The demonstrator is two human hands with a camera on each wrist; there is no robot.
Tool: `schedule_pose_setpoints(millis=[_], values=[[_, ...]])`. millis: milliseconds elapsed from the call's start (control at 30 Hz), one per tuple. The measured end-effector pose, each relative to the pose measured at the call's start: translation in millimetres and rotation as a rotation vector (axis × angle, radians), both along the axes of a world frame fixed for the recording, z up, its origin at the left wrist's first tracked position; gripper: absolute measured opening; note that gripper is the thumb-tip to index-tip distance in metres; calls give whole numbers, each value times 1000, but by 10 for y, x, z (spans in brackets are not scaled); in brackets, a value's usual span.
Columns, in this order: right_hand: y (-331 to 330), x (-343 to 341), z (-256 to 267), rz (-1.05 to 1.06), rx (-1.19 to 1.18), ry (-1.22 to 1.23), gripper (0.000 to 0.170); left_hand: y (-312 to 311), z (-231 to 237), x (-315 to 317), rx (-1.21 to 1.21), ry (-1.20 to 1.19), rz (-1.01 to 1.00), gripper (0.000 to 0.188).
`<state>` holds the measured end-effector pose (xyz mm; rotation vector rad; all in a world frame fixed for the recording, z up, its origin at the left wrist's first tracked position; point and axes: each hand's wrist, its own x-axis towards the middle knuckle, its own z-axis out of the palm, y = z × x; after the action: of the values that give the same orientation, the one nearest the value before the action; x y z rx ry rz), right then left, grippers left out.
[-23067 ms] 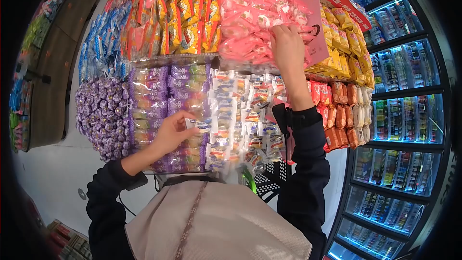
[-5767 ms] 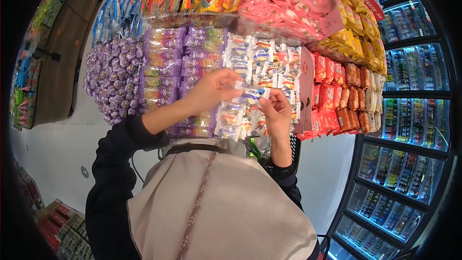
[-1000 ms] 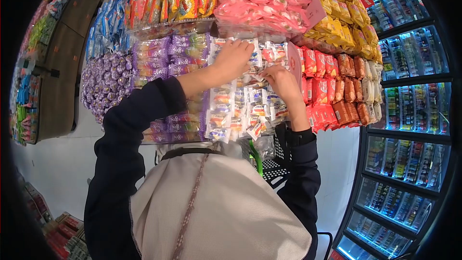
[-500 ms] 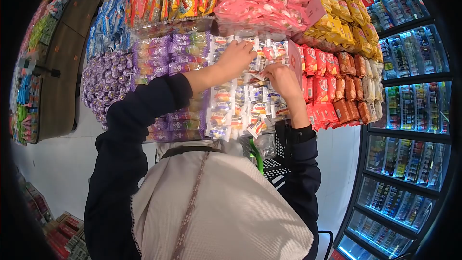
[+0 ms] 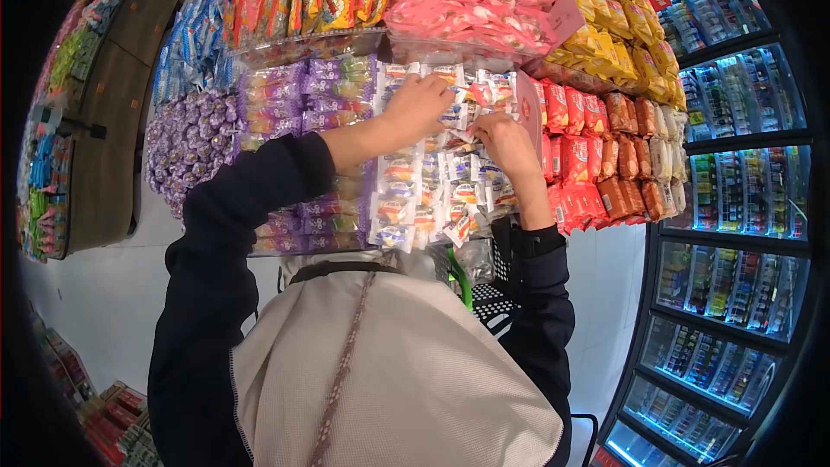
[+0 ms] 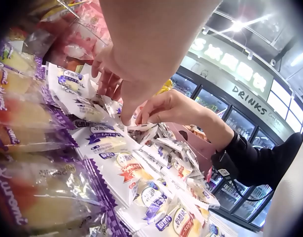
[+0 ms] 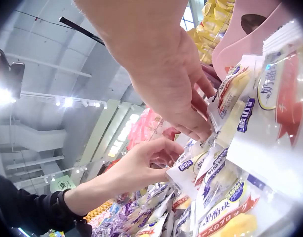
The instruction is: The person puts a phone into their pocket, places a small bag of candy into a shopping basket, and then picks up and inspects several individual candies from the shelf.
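White snack packets point(image 5: 398, 186) with blue and red print lie in rows at the middle of the display. My left hand point(image 5: 419, 110) reaches in at their far end, fingers bent down among them. In the right wrist view, its thumb and fingers close on the end of a white packet point(image 7: 187, 170). Just to the right, my right hand point(image 5: 508, 145) has thumb and fingertips drawn together on the edge of a packet. The left wrist view shows both sets of fingertips close together low over the pile, partly hiding what they pinch.
Purple-wrapped snacks point(image 5: 337, 212) and purple lollipops point(image 5: 192, 143) sit to the left, red packets point(image 5: 575, 160) to the right. Pink packets point(image 5: 471, 0) stand behind a clear divider. A black basket point(image 5: 493, 303) is below the front edge; drinks coolers point(image 5: 735, 182) line the right.
Earlier my right hand was on the pink packets; later both hands held a white packet nearer the front. They have since moved to the far end, and shift only slightly over the last second.
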<state>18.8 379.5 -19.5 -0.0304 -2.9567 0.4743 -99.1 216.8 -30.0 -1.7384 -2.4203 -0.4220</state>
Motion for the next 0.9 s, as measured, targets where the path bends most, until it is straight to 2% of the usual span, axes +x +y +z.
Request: schedule_pose_setpoints(millis=[167, 267, 367, 467, 667, 800, 900], values=[[33, 2, 43, 72, 5, 14, 8, -142, 112, -65, 104, -50, -19, 39], [63, 23, 189, 225, -62, 270, 8, -292, 327, -106, 168, -95, -10, 34], [-17, 144, 502, 233, -15, 364, 13, -482, 522, -125, 242, -113, -28, 29], [49, 239, 603, 96, 73, 268, 13, -585, 500, -154, 255, -113, -27, 26], [-68, 260, 613, -67, -60, 276, 6, -574, 375, -90, 214, -174, -55, 26], [-184, 286, 416, -185, -668, 344, 6, -284, 203, -41, 195, -107, -155, 23], [-209, 341, 318, -252, -1166, 351, 5, -47, 24, -30, 152, -35, -160, 24]])
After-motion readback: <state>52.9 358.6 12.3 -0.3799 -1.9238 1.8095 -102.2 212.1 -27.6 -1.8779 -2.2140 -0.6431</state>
